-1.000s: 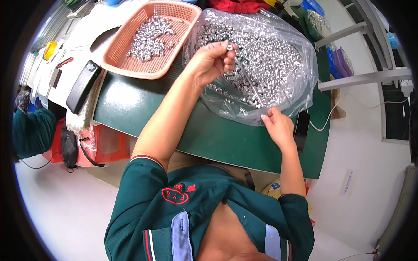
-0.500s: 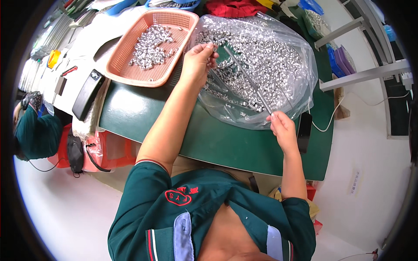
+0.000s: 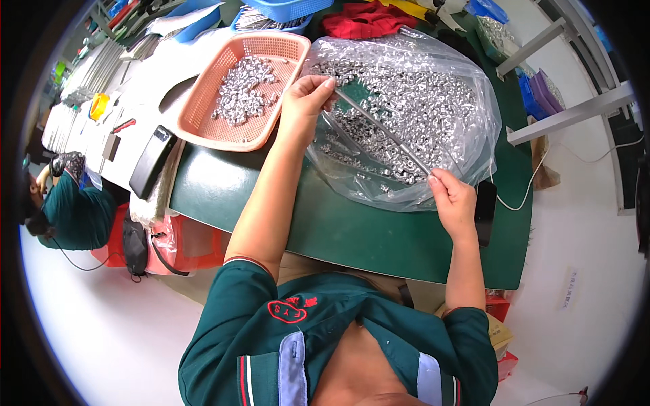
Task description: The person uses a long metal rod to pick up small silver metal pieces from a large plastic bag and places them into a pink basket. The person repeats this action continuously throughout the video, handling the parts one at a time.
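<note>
My right hand pinches the near end of a thin grey metal rod, which slants up and left over the bag. At the rod's far end my left hand is closed, thumb and fingertips meeting the tip. A small silver metal part lies in those fingers, mostly hidden by them. Beneath both hands an open clear plastic bag holds a great heap of small silver metal parts. Left of my left hand stands a pink perforated basket with a smaller pile of similar parts.
A black phone lies at the right of the green table. Left of the basket is a black oblong case. Red cloth and a blue basket sit behind. A metal frame stands right. Another person is at far left.
The rod's far tip has come up to my left hand's fingers, where a gap showed before. The whole view has shifted slightly down and right.
</note>
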